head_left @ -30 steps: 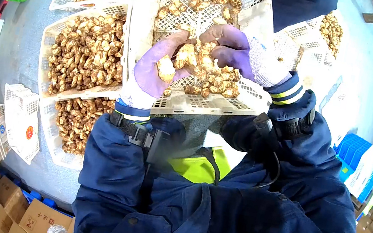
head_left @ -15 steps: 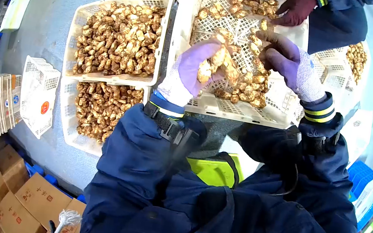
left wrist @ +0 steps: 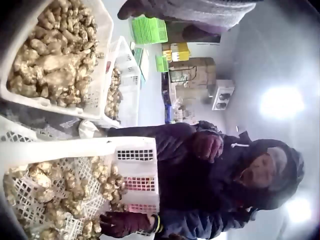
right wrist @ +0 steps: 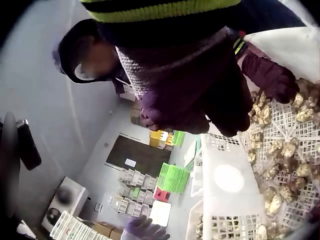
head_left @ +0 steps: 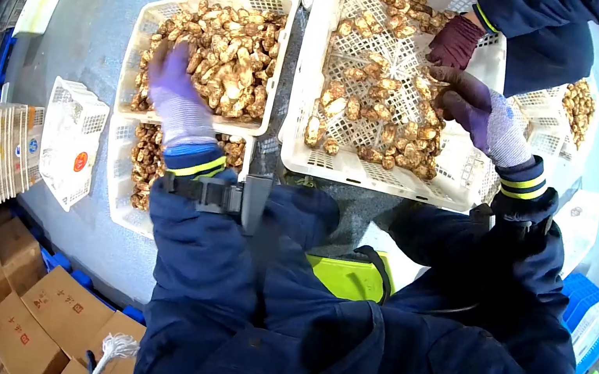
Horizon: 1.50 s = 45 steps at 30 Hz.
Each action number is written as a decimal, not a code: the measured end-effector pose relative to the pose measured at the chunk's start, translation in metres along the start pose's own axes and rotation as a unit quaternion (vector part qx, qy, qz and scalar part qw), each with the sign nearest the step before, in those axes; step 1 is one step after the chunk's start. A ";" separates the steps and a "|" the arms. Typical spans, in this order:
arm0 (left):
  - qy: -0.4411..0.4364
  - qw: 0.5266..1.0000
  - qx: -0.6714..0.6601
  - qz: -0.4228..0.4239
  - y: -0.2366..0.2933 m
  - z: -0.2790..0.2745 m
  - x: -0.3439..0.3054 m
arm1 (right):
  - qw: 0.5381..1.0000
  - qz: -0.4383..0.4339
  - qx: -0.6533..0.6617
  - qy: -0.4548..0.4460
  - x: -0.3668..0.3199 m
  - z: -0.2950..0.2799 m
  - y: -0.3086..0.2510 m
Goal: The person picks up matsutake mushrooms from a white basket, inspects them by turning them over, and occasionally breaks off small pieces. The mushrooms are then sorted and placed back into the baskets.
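Observation:
Purple-and-white gloves cover both hands. The left hand [head_left: 177,91] is over a full crate [head_left: 275,88] of knobbly brown tubers [head_left: 226,36], its fingers spread and nothing visible in them; pale tubers beside it are blurred. In the left wrist view the left hand [left wrist: 200,17] is clear of the crate of tubers [left wrist: 55,55]. The right hand [head_left: 479,110] hovers at the right side of the middle crate [head_left: 386,187], above scattered tubers [head_left: 421,148]. Its fingers are loosely bent in the right wrist view, where no tuber shows in the right hand [right wrist: 190,95].
Another person's dark red glove [head_left: 454,42] reaches into the middle crate from the far side. More tuber crates stand at the back left, below left and right. A white basket [head_left: 73,141], cartons [head_left: 65,306] and a blue crate [head_left: 590,319] lie around.
My left hand has moved left from the middle crate to the full crate, and the tubers it held have left it. My right hand moved away from the left one, rightward.

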State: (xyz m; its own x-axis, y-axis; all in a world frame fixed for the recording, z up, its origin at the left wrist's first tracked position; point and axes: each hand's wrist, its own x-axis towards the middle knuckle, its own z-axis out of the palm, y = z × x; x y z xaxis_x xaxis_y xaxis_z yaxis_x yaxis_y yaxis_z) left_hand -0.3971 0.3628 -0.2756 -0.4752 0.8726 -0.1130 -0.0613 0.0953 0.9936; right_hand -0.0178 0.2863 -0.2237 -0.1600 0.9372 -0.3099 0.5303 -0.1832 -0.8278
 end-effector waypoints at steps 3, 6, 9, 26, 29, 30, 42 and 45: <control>0.076 0.996 -0.041 -0.021 0.040 -0.019 -0.001 | 1.000 -0.003 0.017 0.012 -0.002 -0.004 0.001; 0.038 0.998 0.014 0.053 0.075 -0.050 0.010 | 0.999 -0.006 -0.032 0.018 -0.003 -0.013 0.005; -0.030 0.983 0.137 0.118 0.087 -0.071 0.033 | 0.999 -0.001 -0.040 0.021 -0.005 -0.019 0.009; -0.156 0.755 0.600 0.214 -0.243 0.012 0.133 | 0.988 0.135 -0.069 0.028 -0.004 -0.007 0.054; -0.237 0.710 0.605 0.272 -0.224 0.017 0.109 | 0.978 0.187 -0.089 -0.022 0.013 0.001 0.045; -0.290 0.685 0.606 0.282 -0.207 0.012 0.102 | 0.973 0.196 -0.116 -0.042 0.019 0.003 0.042; -0.306 0.667 0.631 0.253 -0.180 -0.039 0.229 | 0.987 0.130 -0.087 -0.028 0.034 0.014 0.040; -0.259 0.604 0.725 0.207 -0.180 -0.039 0.253 | 0.977 0.156 -0.146 -0.020 0.024 0.009 0.036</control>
State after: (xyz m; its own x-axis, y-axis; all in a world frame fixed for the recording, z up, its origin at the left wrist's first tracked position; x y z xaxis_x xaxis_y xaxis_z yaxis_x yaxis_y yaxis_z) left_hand -0.5401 0.5478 -0.4829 0.1746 0.9622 -0.2088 0.9799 -0.1906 -0.0591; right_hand -0.0096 0.2993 -0.2649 0.0172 0.8357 -0.5488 0.7718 -0.3601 -0.5241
